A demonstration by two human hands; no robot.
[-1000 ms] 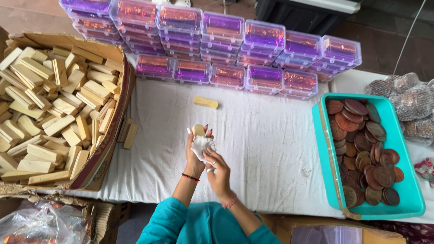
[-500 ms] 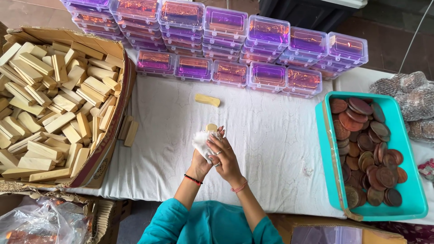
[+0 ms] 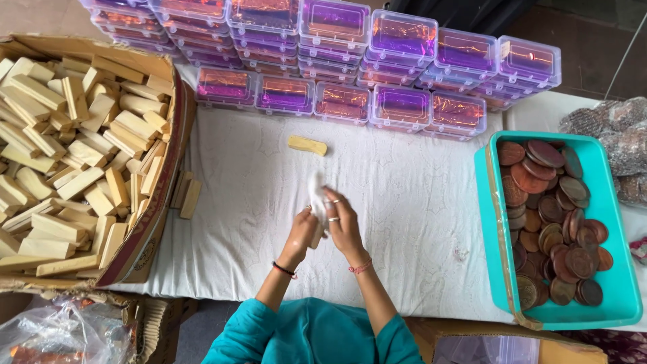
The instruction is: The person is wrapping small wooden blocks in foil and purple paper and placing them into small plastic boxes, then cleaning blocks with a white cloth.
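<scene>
My left hand (image 3: 301,237) grips a small pale wooden block (image 3: 317,236), mostly hidden between my hands. Over it, my right hand (image 3: 342,219) presses a white cloth (image 3: 315,191), which sticks up above the fingers. Both hands hover over the white table covering (image 3: 404,222), near its middle. Another pale wooden block (image 3: 307,145) lies loose on the covering, a little beyond my hands.
A cardboard box (image 3: 162,202) full of pale wooden blocks sits at the left, with two blocks (image 3: 186,197) beside it. Stacked clear boxes with purple and copper foil (image 3: 377,61) line the far side. A teal tub (image 3: 499,256) of brown discs stands at right. Wrapped bundles (image 3: 617,145) lie behind it.
My right hand has slid down over the block with the cloth, and the block has sunk out of sight between my hands. Both hands drifted slightly right.
</scene>
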